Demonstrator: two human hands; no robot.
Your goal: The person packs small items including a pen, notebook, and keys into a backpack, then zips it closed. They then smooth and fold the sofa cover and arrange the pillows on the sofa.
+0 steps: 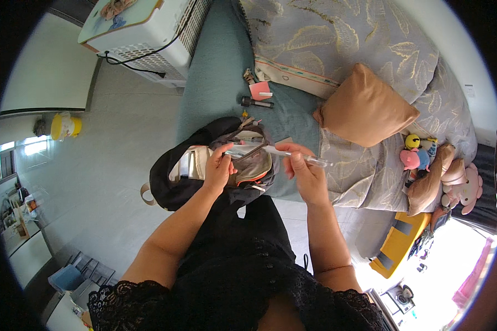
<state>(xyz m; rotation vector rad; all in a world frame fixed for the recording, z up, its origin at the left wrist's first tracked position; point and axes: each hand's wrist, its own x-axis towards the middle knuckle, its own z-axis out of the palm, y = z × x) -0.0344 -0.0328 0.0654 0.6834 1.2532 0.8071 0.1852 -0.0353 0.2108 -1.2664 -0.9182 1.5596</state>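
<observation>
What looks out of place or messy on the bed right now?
A few small things lie loose on the teal sheet: a pink card and a dark tube, beside the open black bag. Stuffed toys are heaped at the bed's edge. Nothing looks spilled or broken.

1. A bag [215, 165] sits on the near edge of a bed [215, 83], directly in front of the person
2. The left hand [218, 168] rests on the bag's open top; the right hand [303, 174] is just to its right, over the bed edge
3. A clear tube [281, 151] spans between both hands, above the bag's opening
4. Behind the bag on the bed lie a small cylinder [255, 102] and a card [259, 90], close together
5. A cushion [364, 107] lies right of them, on a bedspread [342, 38]
6. Soft toys [425, 157] sit right of the cushion, at the bed's far right
7. An air cooler [143, 27] stands on the floor, left of the bed
</observation>
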